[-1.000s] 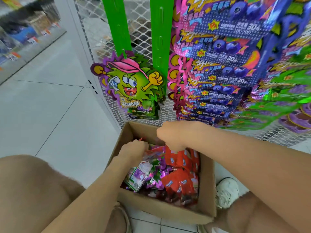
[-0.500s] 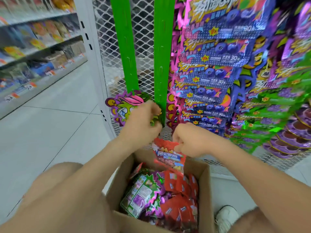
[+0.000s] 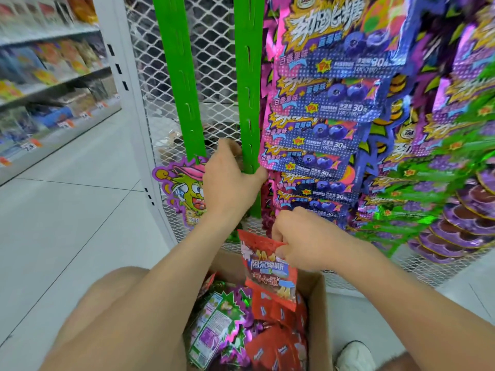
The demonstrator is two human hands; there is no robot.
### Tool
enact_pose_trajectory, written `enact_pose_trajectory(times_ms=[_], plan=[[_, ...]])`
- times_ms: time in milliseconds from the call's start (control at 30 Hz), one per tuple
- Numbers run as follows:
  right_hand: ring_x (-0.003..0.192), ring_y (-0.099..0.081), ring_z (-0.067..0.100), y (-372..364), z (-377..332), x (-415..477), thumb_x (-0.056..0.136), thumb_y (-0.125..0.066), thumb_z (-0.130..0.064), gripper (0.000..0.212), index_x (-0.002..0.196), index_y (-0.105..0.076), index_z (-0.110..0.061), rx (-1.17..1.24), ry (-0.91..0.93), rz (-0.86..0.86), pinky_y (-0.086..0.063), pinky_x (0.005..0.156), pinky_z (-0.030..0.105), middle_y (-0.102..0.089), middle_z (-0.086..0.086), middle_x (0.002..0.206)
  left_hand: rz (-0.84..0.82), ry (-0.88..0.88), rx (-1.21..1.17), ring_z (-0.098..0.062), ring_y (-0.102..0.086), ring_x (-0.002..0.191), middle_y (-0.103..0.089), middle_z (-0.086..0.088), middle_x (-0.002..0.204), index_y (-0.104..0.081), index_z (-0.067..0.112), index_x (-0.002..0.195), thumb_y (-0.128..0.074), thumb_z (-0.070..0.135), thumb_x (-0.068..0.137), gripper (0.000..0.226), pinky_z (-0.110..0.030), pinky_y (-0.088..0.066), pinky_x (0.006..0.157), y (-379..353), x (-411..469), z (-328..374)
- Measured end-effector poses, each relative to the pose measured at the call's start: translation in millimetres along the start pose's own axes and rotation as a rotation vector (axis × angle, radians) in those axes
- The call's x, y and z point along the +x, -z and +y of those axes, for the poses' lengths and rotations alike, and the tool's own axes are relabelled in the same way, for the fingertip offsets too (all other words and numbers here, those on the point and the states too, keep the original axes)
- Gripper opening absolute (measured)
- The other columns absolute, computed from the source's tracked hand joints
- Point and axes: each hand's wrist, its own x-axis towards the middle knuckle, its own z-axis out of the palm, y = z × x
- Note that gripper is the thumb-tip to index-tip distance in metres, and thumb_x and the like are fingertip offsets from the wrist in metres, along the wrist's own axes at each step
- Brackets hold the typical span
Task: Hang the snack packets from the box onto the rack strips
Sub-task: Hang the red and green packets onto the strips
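Left hand (image 3: 230,180) had risen from box (image 3: 320,303) and clasped lower end of green strip (image 3: 247,89), steadying it. Right hand (image 3: 302,239) pinched red packet (image 3: 269,271) by top edge, lifted clear, just below strip. Hooking looked next.

Far off to the left of the left hand (image 3: 230,183) I see store shelves (image 3: 48,84) stocked with blurred goods, with orange-and-white price tags (image 3: 33,144) along their front edges. Pale floor tiles (image 3: 67,223) run between those shelves and a white upright post (image 3: 128,89) standing left of that hand. Behind both hands I make out a white wire mesh panel (image 3: 214,76). Below the right hand (image 3: 302,242), at the bottom edge, a white shoe (image 3: 355,354) rests on the floor. A bare knee (image 3: 112,311) fills the lower left.
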Motion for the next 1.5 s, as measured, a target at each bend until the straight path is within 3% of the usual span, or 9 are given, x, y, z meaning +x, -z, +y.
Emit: enact_pose_trajectory(times_ms=[167,333,567,667,867,1067,1200,1367,1500], plan=[[0.062,-0.047,0.025,0.1,1.2,-3.8,0.084,-0.071,-0.013,0.03,0.064,-0.047,-0.013,-0.05,0.05,-0.087,-0.049,0.061,0.046,-0.041,0.007,0.063,-0.168,-0.04,-0.029,0.017,-0.057,0.068,-0.063,0.019,0.079,-0.059,0.022,0.099,-0.089,0.045,0.078,0.043,-0.01,-0.042,0.057,23.7,-6.7,-10.8],[0.065,-0.052,0.018,-0.6,1.0,-5.4,0.086,-0.066,-0.012,0.01,0.079,-0.068,-0.005,-0.014,0.081,-0.065,-0.055,0.066,0.045,-0.062,0.014,0.068,-0.474,-0.137,0.091,-0.013,-0.066,0.067,-0.073,0.003,0.077,-0.072,0.029,0.096,-0.075,0.054,0.092,0.025,-0.029,-0.051,0.061,39.6,-16.7,-31.9],[0.08,-0.056,0.008,-6.2,-5.9,-4.6,0.096,-0.072,-0.026,0.011,0.102,-0.078,-0.02,0.038,0.152,-0.1,-0.051,0.076,0.032,-0.069,-0.002,0.081,-0.837,-0.142,0.199,-0.006,-0.061,0.057,-0.064,0.009,0.064,-0.06,0.015,0.079,-0.063,0.038,0.104,0.034,-0.032,-0.05,0.059,56.7,-26.7,-49.9],[0.093,-0.058,0.016,-11.4,-8.9,-0.5,0.092,-0.078,-0.033,0.01,0.093,-0.072,-0.025,0.129,0.124,0.0,-0.052,0.083,0.034,-0.066,-0.007,0.079,-0.871,-0.09,0.168,-0.01,-0.032,0.048,-0.039,0.011,0.053,-0.049,0.007,0.072,-0.062,0.039,0.105,0.048,-0.032,-0.028,0.052,61.2,-32.2,-48.7],[0.079,-0.063,0.011,-14.8,-10.5,4.7,0.09,-0.08,-0.035,0.012,0.086,-0.081,-0.024,0.309,0.053,0.195,-0.052,0.077,0.03,-0.066,-0.015,0.07,-0.938,0.042,0.131,-0.018,-0.029,0.058,-0.029,-0.002,0.066,-0.039,0.017,0.072,-0.061,0.043,0.105,0.047,-0.031,-0.025,0.056,68.5,-34.2,-50.5],[0.084,-0.069,0.022,-19.7,-14.9,11.3,0.096,-0.072,-0.042,0.024,0.094,-0.082,-0.02,0.57,-0.121,0.212,-0.055,0.077,0.037,-0.075,0.002,0.085,-0.969,0.309,0.027,-0.022,-0.073,0.091,-0.079,-0.008,0.098,-0.071,0.01,0.098,-0.053,0.047,0.108,0.042,-0.037,-0.058,0.086,72.3,-32.5,-45.9],[0.08,-0.06,0.02,-28.7,-19.8,19.6,0.098,-0.07,-0.036,0.039,0.107,-0.075,0.001,0.878,-0.271,0.122,-0.05,0.073,0.025,-0.074,0.025,0.098,-0.949,0.433,-0.12,-0.018,-0.079,0.091,-0.082,-0.007,0.096,-0.071,0.008,0.101,-0.05,0.054,0.107,0.052,-0.037,-0.061,0.094,72.2,-30.4,-41.3],[0.09,-0.072,0.026,-27.7,-25.6,26.0,0.084,-0.077,-0.04,0.054,0.115,-0.069,0.004,1.021,-0.423,0.009,-0.057,0.092,0.064,-0.071,0.028,0.117,-0.989,0.386,-0.07,-0.021,-0.079,0.095,-0.082,-0.004,0.094,-0.073,0.005,0.102,-0.06,0.051,0.103,0.048,-0.043,-0.061,0.096,69.8,-29.7,-49.4],[0.1,-0.073,0.034,-31.8,-21.1,30.8,0.088,-0.075,-0.032,0.045,0.118,-0.063,0.0,1.015,-0.465,-0.037,-0.061,0.089,0.057,-0.074,0.017,0.109,-0.932,0.429,-0.091,-0.026,-0.076,0.103,-0.08,-0.011,0.098,-0.064,0.011,0.088,-0.061,0.047,0.104,0.039,-0.038,-0.062,0.093,65.5,-28.7,-51.7]])
